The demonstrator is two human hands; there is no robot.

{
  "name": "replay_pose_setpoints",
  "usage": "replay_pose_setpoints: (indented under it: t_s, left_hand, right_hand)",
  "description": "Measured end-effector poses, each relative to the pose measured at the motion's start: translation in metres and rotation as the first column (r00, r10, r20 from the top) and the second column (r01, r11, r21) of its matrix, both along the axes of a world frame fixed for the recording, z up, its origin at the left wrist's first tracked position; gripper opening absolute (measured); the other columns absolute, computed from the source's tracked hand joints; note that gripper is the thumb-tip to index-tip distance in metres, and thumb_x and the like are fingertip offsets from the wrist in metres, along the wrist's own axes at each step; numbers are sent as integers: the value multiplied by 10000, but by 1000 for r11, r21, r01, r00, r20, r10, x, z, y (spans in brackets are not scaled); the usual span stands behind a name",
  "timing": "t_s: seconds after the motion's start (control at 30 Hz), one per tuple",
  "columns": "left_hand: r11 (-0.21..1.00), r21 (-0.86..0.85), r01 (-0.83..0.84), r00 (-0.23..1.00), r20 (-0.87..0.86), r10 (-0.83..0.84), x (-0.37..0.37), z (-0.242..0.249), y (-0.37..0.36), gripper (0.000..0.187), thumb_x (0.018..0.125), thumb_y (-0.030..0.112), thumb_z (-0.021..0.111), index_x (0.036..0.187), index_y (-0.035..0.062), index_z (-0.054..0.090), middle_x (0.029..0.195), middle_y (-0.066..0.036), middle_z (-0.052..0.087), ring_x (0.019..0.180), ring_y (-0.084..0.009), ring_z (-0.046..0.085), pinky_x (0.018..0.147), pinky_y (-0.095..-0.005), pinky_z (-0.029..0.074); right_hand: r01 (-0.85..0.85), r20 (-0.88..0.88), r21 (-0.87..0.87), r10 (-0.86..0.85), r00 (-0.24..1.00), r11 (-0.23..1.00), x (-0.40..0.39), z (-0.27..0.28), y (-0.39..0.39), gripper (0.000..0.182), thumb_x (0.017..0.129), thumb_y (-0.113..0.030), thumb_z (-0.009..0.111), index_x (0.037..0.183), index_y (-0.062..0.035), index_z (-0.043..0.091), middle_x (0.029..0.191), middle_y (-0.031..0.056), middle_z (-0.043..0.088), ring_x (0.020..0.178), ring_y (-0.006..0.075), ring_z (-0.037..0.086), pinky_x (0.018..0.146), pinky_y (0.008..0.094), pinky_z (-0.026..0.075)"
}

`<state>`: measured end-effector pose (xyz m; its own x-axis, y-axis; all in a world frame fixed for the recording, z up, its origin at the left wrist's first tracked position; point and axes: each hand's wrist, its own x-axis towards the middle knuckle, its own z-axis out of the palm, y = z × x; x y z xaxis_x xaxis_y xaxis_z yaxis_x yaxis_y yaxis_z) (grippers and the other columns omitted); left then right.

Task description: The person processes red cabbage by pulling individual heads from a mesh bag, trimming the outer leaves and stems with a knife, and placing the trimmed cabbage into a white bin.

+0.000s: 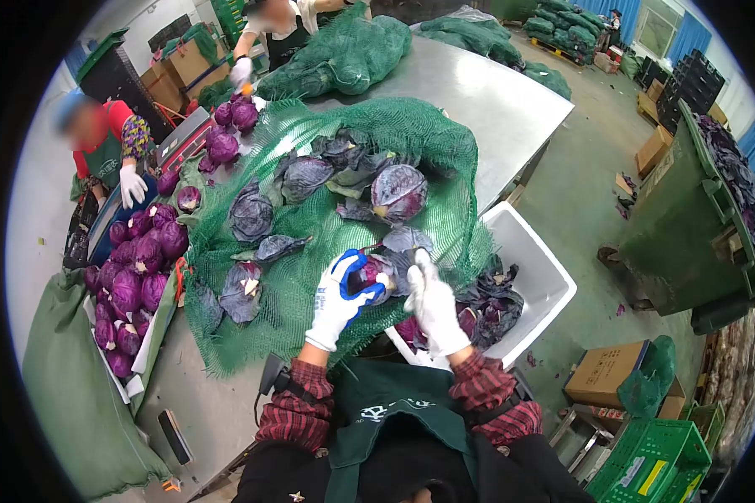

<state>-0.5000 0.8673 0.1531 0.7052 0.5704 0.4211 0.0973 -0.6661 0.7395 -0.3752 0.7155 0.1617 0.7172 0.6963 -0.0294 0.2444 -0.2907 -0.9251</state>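
My left hand, in a white glove with blue palm and fingers, is wrapped round a red cabbage whose pale cut stem faces right. Beside it my right hand, in a white glove, has its fingers closed at a dusky outer cabbage leaf; its fingertips are partly hidden. Both hands are over a green mesh bag spread on the metal table. On the mesh lie a large cabbage with loose leaves and several other unpeeled cabbages.
A white bin with dark leaves stands right of my hands. Peeled purple cabbages fill a crate at left. Two co-workers stand across at the left. Full mesh sacks lie at the table's far end; a green wheeled bin is at right.
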Motion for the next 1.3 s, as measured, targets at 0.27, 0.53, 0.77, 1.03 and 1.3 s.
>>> replay_pose_setpoints:
  t_s: [0.27,0.53,0.77,1.03,1.3]
  left_hand:
    - [948,209,-241,963,-73,261,10,-5,-22,666,677,343,819,1253,128,563,1137,-148,534,1076,-350,507,948,-458,401]
    - [948,155,-278,960,14,279,9,-12,-20,632,672,214,823,1238,90,573,1114,-134,497,1039,-315,506,933,-433,412]
    - [947,183,-265,961,-28,275,10,-12,-21,656,680,250,818,1256,108,538,1112,-129,495,1038,-321,497,926,-446,396]
    - [873,347,-342,926,-33,376,23,-18,-27,664,667,423,814,1228,168,565,1103,-165,510,1016,-366,504,887,-497,420]
    - [821,-570,16,981,167,97,-7,-7,-11,610,830,124,722,1368,23,452,1327,-101,493,1175,-195,508,1021,-322,412]
  right_hand:
    - [-5,382,14,-1,924,1000,-28,-76,33,423,1002,-209,345,1357,13,410,1119,300,600,790,315,661,652,410,540]
    - [-66,127,23,63,990,998,-8,-52,34,448,1023,-338,325,1242,-9,536,866,232,652,681,350,649,607,439,505]
    - [-43,382,158,-21,924,987,-8,-74,41,453,1022,-347,322,1284,-32,516,744,221,641,611,354,636,569,447,498]
    - [-86,-203,-185,47,978,979,21,-26,55,499,1029,-383,274,1027,-7,601,619,150,626,600,306,637,645,417,502]
    - [15,-164,58,-6,986,998,14,-43,57,493,997,-477,389,870,-44,589,510,121,554,474,286,564,535,397,448]
